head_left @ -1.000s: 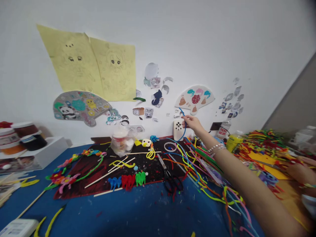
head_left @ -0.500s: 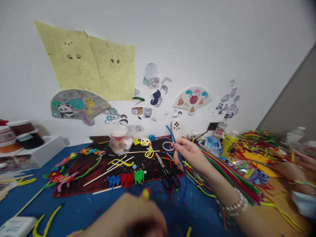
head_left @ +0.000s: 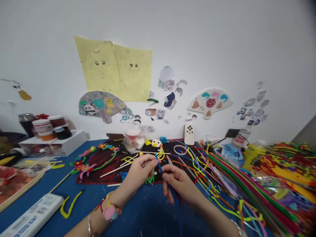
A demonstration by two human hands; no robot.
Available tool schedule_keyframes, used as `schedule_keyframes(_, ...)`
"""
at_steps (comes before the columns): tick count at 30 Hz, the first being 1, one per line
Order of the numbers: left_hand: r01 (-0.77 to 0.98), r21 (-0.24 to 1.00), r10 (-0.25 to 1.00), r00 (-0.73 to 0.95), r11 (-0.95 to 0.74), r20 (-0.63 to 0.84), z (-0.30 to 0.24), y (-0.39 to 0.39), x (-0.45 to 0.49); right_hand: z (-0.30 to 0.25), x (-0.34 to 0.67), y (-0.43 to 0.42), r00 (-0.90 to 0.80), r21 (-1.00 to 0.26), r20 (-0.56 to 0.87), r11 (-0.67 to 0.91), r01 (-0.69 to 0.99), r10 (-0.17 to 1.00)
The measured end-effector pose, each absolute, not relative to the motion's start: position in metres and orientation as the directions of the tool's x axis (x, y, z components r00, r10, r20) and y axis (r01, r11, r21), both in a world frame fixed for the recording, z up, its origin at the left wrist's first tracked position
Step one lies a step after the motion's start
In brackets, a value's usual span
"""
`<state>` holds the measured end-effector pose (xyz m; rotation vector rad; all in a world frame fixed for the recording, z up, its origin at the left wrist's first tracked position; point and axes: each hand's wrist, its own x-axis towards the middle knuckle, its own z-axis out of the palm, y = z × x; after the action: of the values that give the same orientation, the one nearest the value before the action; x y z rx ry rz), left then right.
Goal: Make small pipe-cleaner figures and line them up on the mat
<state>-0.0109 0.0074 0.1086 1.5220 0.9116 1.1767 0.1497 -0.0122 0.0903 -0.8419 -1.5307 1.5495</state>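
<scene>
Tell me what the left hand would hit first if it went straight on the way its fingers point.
Left hand, pinching the thin blue fuzzy pipe cleaner, points away and right. Likely first: the looped yellow pipe cleaner on the dark red mat; depth unclear.

A blue pipe cleaner (head_left: 159,166), a blue tabletop (head_left: 138,210), pale yellow sketch sheets (head_left: 116,67) and a panda-patterned grey fan (head_left: 101,106) on a white wall (head_left: 222,42)

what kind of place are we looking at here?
Probably a craft workspace: a heap of long coloured pipe cleaners lies on the blue table, yellow paper sketches are taped to the white wall, and the left hand and right hand pinch a thin blue pipe cleaner.
</scene>
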Motion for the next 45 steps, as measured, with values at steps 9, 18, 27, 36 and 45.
schedule_keyframes(9,-0.392,0.905,0.986,-0.043,-0.168,0.164,0.102,0.051,-0.041,0.089,0.149,-0.027,-0.821,-0.979,-0.033,-0.184,-0.089,0.57)
schedule_keyframes(18,-0.417,0.832,0.908,-0.354,-0.366,0.223,0.108,0.079,-0.09,0.076,0.158,-0.003,-0.615,-0.782,0.037,-0.36,-0.509,0.788)
schedule_keyframes(27,-0.298,0.868,0.864,-0.439,-0.397,0.244,0.088,0.103,-0.11,0.063,0.167,0.022,-0.407,-0.774,0.004,-0.255,-0.579,0.914)
schedule_keyframes(36,-0.104,0.932,0.902,-0.308,-0.348,0.302,0.093,0.095,-0.104,0.067,0.178,0.029,-0.349,-0.96,0.12,0.019,-0.278,0.93)
schedule_keyframes(45,0.034,0.98,0.957,0.227,-0.194,0.182,0.099,0.048,-0.047,0.088,0.184,0.014,-0.338,-0.982,0.078,0.013,-0.19,0.938)
